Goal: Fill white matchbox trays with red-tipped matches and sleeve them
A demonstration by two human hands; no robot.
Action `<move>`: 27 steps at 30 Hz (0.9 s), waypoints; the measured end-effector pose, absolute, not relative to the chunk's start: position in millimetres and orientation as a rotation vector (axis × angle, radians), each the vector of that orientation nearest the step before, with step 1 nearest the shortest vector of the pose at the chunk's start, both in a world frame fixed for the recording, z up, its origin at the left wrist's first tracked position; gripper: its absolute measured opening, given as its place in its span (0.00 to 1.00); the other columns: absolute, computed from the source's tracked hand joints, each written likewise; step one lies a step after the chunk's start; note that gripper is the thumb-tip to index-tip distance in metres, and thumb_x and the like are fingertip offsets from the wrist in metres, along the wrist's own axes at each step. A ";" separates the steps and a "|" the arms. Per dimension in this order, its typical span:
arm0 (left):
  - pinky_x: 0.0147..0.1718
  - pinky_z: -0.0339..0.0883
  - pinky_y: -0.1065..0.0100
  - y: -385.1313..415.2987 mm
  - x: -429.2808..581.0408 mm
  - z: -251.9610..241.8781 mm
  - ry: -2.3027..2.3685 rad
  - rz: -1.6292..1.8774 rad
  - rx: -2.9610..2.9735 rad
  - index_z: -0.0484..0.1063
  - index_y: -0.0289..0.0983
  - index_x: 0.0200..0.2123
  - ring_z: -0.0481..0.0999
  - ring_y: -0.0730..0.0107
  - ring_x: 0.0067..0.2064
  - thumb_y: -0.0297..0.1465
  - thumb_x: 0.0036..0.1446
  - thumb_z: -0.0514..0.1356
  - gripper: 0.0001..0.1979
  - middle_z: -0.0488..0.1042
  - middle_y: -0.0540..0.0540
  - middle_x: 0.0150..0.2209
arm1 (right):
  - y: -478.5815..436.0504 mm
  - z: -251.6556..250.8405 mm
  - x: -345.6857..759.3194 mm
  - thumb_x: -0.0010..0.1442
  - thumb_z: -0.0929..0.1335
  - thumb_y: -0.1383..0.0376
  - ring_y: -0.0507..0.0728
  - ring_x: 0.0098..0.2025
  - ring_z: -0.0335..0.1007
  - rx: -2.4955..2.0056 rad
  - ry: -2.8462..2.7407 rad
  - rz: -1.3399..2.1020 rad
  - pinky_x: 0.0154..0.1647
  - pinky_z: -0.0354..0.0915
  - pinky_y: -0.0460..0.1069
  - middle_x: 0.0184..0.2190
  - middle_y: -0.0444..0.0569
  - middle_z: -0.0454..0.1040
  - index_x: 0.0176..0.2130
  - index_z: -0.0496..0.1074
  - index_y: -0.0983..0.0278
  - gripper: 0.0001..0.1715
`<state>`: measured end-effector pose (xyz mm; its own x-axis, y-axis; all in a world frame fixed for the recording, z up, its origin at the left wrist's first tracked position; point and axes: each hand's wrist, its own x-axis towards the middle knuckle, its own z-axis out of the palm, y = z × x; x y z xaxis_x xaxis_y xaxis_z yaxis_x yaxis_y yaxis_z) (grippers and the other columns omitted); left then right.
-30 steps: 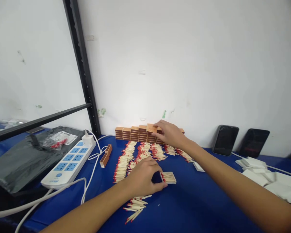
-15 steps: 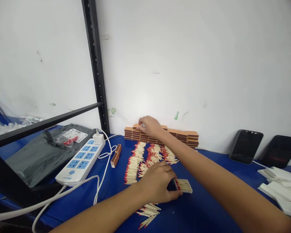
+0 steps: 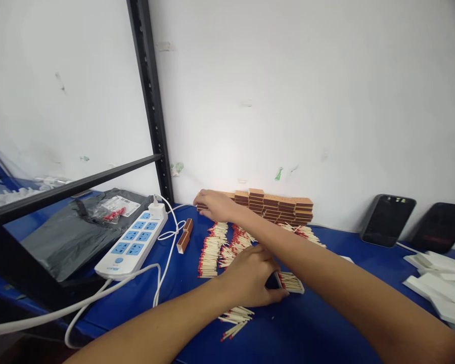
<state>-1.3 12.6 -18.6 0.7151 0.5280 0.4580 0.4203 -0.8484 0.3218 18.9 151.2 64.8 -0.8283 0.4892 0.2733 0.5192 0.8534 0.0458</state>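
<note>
My left hand point(image 3: 256, 278) is closed around the near end of a white matchbox tray point(image 3: 302, 290), which holds red-tipped matches point(image 3: 289, 281). My right hand point(image 3: 216, 205) reaches across to the left end of a long stack of brown matchboxes point(image 3: 284, 205) by the wall. Its fingers are curled over a matchbox point(image 3: 202, 208) there, partly hiding it. Rows of loose matches point(image 3: 211, 253) lie between the stack and my left hand. A smaller group of matches point(image 3: 237, 316) lies below my left wrist. My right forearm covers part of the match rows.
Two matchboxes point(image 3: 184, 236) lie beside a white cable and a power strip point(image 3: 132, 242) on the left. A grey plastic bag point(image 3: 68, 232) lies behind a black metal frame point(image 3: 151, 101). White trays point(image 3: 440, 285) are heaped at right, near two phones point(image 3: 389, 220) leaning on the wall.
My right hand has moved left along the top of the matchbox stack to its left end. My left hand still holds the tray of matches. The view has shifted slightly.
</note>
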 end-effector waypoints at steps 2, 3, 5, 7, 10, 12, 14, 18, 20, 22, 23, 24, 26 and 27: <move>0.68 0.65 0.52 12.2 -2.5 -16.3 0.744 0.824 2.719 0.77 0.34 0.58 0.74 0.46 0.65 0.37 0.58 0.73 0.26 0.76 0.37 0.63 | 147.6 58.3 6.3 0.64 0.75 0.68 0.58 0.55 0.73 -0.647 -2.853 -0.076 0.54 0.66 0.49 0.56 0.51 0.76 0.59 0.76 0.59 0.24; 0.69 0.64 0.51 12.1 -3.0 -15.7 0.751 0.826 2.713 0.76 0.34 0.59 0.73 0.45 0.66 0.37 0.58 0.73 0.28 0.75 0.36 0.64 | 147.7 55.3 1.0 0.62 0.77 0.69 0.58 0.54 0.73 -0.614 -2.877 -0.040 0.53 0.66 0.49 0.55 0.51 0.76 0.58 0.77 0.59 0.26; 0.69 0.65 0.50 12.2 -3.6 -15.6 0.776 0.824 2.697 0.75 0.33 0.60 0.72 0.43 0.67 0.38 0.58 0.73 0.30 0.73 0.35 0.65 | 150.3 51.2 -5.2 0.60 0.78 0.70 0.60 0.52 0.74 -0.602 -2.895 0.010 0.51 0.66 0.50 0.51 0.53 0.78 0.54 0.79 0.62 0.22; 0.68 0.65 0.50 12.5 -3.5 -16.2 0.777 0.816 2.696 0.76 0.33 0.60 0.73 0.43 0.67 0.37 0.57 0.73 0.30 0.74 0.35 0.65 | 153.7 49.7 -4.8 0.60 0.78 0.70 0.61 0.49 0.75 -0.618 -2.888 0.045 0.49 0.66 0.51 0.48 0.54 0.79 0.47 0.81 0.64 0.14; 0.68 0.66 0.51 12.7 -2.5 -16.9 0.756 0.794 2.713 0.77 0.34 0.58 0.75 0.45 0.64 0.37 0.58 0.73 0.26 0.77 0.37 0.62 | 154.1 48.2 3.8 0.60 0.79 0.68 0.60 0.49 0.75 -0.622 -2.869 0.090 0.47 0.65 0.51 0.48 0.54 0.80 0.47 0.80 0.65 0.15; 0.68 0.65 0.52 12.5 -2.2 -16.9 0.760 0.788 2.716 0.77 0.35 0.58 0.75 0.45 0.65 0.38 0.59 0.72 0.26 0.76 0.37 0.63 | 150.2 44.8 8.0 0.59 0.79 0.68 0.60 0.50 0.75 -0.616 -2.861 0.113 0.48 0.65 0.50 0.51 0.54 0.80 0.52 0.79 0.64 0.21; 0.68 0.65 0.53 12.1 -2.5 -16.2 0.784 0.792 2.711 0.76 0.34 0.60 0.73 0.44 0.66 0.39 0.59 0.72 0.28 0.74 0.36 0.64 | 144.9 40.2 7.4 0.60 0.78 0.69 0.60 0.51 0.76 -0.621 -2.857 0.132 0.47 0.64 0.50 0.51 0.54 0.81 0.53 0.78 0.64 0.21; 0.68 0.65 0.53 11.4 -3.9 -14.1 0.813 0.822 2.684 0.74 0.32 0.62 0.72 0.44 0.67 0.38 0.57 0.74 0.32 0.73 0.35 0.66 | 137.0 42.6 1.2 0.63 0.75 0.71 0.59 0.46 0.78 -0.665 -2.823 0.161 0.44 0.64 0.50 0.45 0.52 0.83 0.47 0.81 0.63 0.11; 0.68 0.65 0.52 11.3 -3.8 -13.8 0.827 0.825 2.709 0.77 0.33 0.58 0.73 0.45 0.66 0.38 0.58 0.73 0.27 0.76 0.36 0.63 | 133.3 54.7 9.8 0.65 0.73 0.70 0.59 0.45 0.77 -0.699 -2.760 0.163 0.44 0.65 0.50 0.45 0.53 0.83 0.48 0.80 0.64 0.11; 0.63 0.69 0.52 11.4 -3.0 -14.7 0.870 0.791 2.761 0.80 0.34 0.50 0.77 0.46 0.60 0.40 0.60 0.72 0.20 0.81 0.36 0.53 | 127.2 70.6 35.5 0.68 0.70 0.68 0.58 0.44 0.77 -0.732 -2.672 0.174 0.45 0.66 0.50 0.47 0.54 0.83 0.51 0.79 0.65 0.13; 0.60 0.71 0.52 11.4 -2.4 -15.6 0.891 0.768 2.784 0.80 0.34 0.46 0.78 0.47 0.56 0.42 0.61 0.72 0.19 0.82 0.37 0.48 | 122.6 77.9 55.3 0.70 0.69 0.66 0.57 0.42 0.77 -0.753 -2.620 0.192 0.44 0.67 0.51 0.47 0.53 0.83 0.52 0.79 0.65 0.14; 0.57 0.72 0.52 11.5 -1.9 -16.4 0.914 0.758 2.798 0.80 0.34 0.44 0.78 0.47 0.54 0.43 0.61 0.71 0.18 0.82 0.38 0.44 | 116.8 83.5 79.0 0.70 0.68 0.65 0.57 0.42 0.77 -0.789 -2.527 0.258 0.43 0.68 0.51 0.46 0.53 0.83 0.50 0.80 0.64 0.13; 0.54 0.72 0.53 12.2 -1.3 -17.5 0.968 0.809 2.787 0.80 0.34 0.42 0.78 0.49 0.51 0.43 0.61 0.71 0.18 0.81 0.39 0.41 | 102.2 86.7 134.0 0.72 0.66 0.59 0.58 0.41 0.78 -0.859 -2.393 0.389 0.43 0.69 0.52 0.42 0.51 0.84 0.48 0.82 0.62 0.16; 0.54 0.72 0.53 12.9 -1.3 -17.4 0.996 0.862 2.762 0.80 0.34 0.43 0.77 0.50 0.50 0.43 0.61 0.71 0.17 0.81 0.39 0.42 | 93.6 83.8 162.2 0.72 0.66 0.55 0.57 0.37 0.78 -0.931 -2.333 0.473 0.38 0.70 0.51 0.37 0.50 0.83 0.48 0.82 0.62 0.19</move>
<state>-1.3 12.9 -17.4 0.6298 0.6095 0.4815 0.5639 -0.7851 0.2562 162.2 93.6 83.8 -0.5899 0.7118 0.3812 0.5071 0.6940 -0.5111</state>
